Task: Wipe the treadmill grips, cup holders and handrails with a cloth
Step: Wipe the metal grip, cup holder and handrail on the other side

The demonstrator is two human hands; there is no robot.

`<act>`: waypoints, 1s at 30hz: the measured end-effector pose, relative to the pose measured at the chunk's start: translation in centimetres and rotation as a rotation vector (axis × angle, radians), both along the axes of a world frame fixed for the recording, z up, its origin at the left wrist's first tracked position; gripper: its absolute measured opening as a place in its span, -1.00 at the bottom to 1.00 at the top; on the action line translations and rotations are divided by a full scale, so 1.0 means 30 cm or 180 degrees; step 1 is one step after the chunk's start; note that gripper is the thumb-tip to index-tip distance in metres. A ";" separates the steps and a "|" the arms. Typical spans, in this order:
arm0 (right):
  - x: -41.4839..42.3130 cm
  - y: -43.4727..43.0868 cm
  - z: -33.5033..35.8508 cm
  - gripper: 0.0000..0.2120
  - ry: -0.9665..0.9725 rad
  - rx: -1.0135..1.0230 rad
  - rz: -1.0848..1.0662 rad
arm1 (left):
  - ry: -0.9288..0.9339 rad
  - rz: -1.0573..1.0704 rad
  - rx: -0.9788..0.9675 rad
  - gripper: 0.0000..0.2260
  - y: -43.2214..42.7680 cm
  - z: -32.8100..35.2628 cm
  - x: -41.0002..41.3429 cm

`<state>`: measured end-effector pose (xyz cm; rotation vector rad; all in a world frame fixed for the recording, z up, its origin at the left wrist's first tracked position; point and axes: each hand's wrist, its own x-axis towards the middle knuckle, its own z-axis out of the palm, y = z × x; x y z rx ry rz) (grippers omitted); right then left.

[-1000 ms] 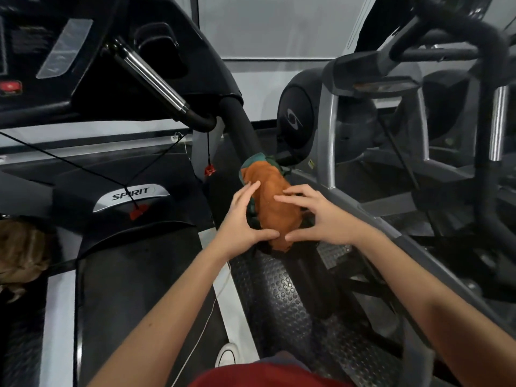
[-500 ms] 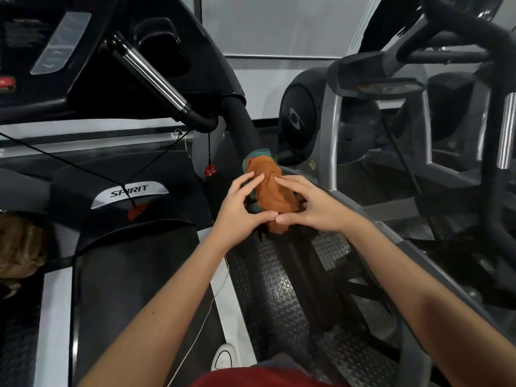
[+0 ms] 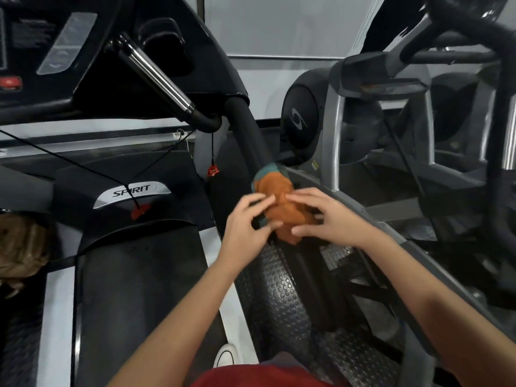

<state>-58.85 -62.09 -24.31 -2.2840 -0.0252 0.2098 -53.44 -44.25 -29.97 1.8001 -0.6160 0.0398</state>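
Observation:
An orange cloth with a teal edge [image 3: 280,202] is wrapped over the treadmill's black right handrail [image 3: 248,129], which slopes down from the console. My left hand [image 3: 245,224] grips the cloth from the left, fingers and thumb curled round it. My right hand [image 3: 332,219] holds it from the right, fingers laid over the top and thumb below. The rail under the cloth is hidden. A chrome pulse grip [image 3: 156,76] sticks out of the console above, and a dark cup holder [image 3: 164,43] sits behind it.
The treadmill belt [image 3: 139,303] and the silver Spirit badge [image 3: 131,191] lie to the left, with a red safety clip [image 3: 139,212] on a black cord. A grey elliptical frame [image 3: 335,141] stands close on the right. A studded rubber mat [image 3: 282,297] lies below my hands.
Both hands have bunched the cloth tighter on the handrail and shifted it slightly along the rail. The cloth looks more crumpled now than a second ago.

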 end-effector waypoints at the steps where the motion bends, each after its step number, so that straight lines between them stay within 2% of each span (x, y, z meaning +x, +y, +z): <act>1: 0.027 -0.002 -0.001 -0.33 0.0166 0.0021 0.0043 | 0.0133 -0.0075 0.0120 -0.50 -0.003 0.016 0.030; 4: 0.054 -0.011 -0.007 -0.26 0.0270 0.0017 0.0076 | 0.0356 -0.0247 0.0388 -0.43 -0.003 0.029 0.067; 8: -0.047 0.001 -0.004 -0.53 -0.0056 0.0190 -0.0194 | -0.0188 -0.0131 0.0121 -0.71 0.016 -0.029 -0.031; 10: -0.110 0.008 -0.006 -0.57 -0.0319 -0.0014 -0.0100 | -0.0145 -0.0194 0.0134 -0.76 0.026 -0.074 -0.106; 13: -0.139 0.018 0.003 -0.61 -0.0378 -0.0304 0.0053 | 0.0042 -0.0332 0.0181 -0.76 0.043 -0.096 -0.147; 17: -0.078 0.026 0.027 -0.59 -0.0196 -0.0200 -0.0027 | -0.0077 -0.0283 0.0198 -0.76 0.033 -0.066 -0.087; 19: -0.047 0.029 0.022 -0.57 -0.0137 -0.0199 -0.0081 | -0.0016 -0.0005 0.0027 -0.68 0.020 -0.038 -0.050; 22: -0.062 0.021 0.026 -0.58 0.0042 -0.0053 -0.0197 | 0.0196 -0.0077 -0.0169 -0.53 0.014 0.003 -0.045; 25: -0.138 0.014 0.033 -0.65 0.0111 0.0237 -0.0279 | 0.0314 -0.0456 -0.0194 -0.66 0.044 -0.011 -0.114; 28: -0.169 0.019 0.008 -0.61 0.0077 0.0373 -0.0340 | 0.0795 -0.0710 -0.0304 -0.67 0.061 -0.039 -0.166; 30: -0.137 0.020 -0.007 -0.54 0.0117 0.0209 -0.0296 | 0.0790 -0.0631 -0.0283 -0.62 0.043 -0.042 -0.144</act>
